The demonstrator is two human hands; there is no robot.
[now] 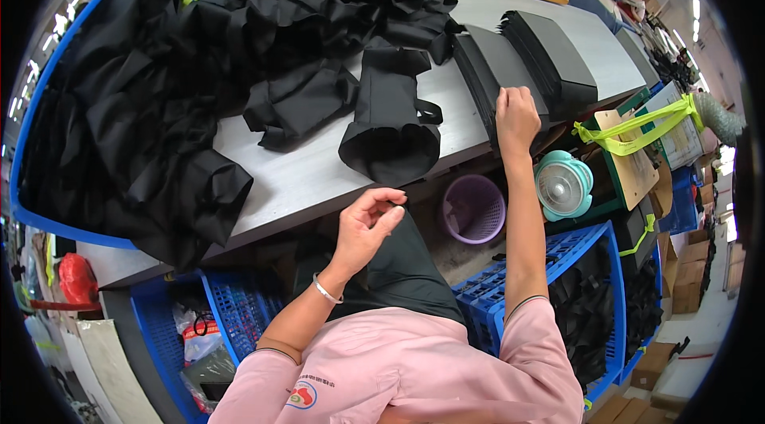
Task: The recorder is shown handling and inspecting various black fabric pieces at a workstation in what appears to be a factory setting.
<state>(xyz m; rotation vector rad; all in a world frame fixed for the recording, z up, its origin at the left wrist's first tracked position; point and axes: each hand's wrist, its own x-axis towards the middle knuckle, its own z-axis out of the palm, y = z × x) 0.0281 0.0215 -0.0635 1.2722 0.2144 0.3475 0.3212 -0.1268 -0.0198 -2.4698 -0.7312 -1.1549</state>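
My right hand (pixel 516 115) reaches out to a stack of flat black panels (pixel 496 73) on the grey table (pixel 303 177), with its fingertips on the stack's top edge. A second, thicker black stack (pixel 554 61) lies just to the right of it. My left hand (pixel 368 221) hovers in front of the table edge, fingers loosely curled with nothing in them, a thin bracelet on the wrist. An upright black fabric bag (pixel 390 125) stands on the table between my hands. A heap of black fabric bags (pixel 263 33) covers the table's far left.
A blue crate (pixel 32 137) full of black fabric sits at the left. Below the table are a purple basket (pixel 473 209), a teal fan (pixel 563 185), blue crates (pixel 586 265) and a bundle tied with yellow-green strap (pixel 637 133). Cardboard boxes stand at right.
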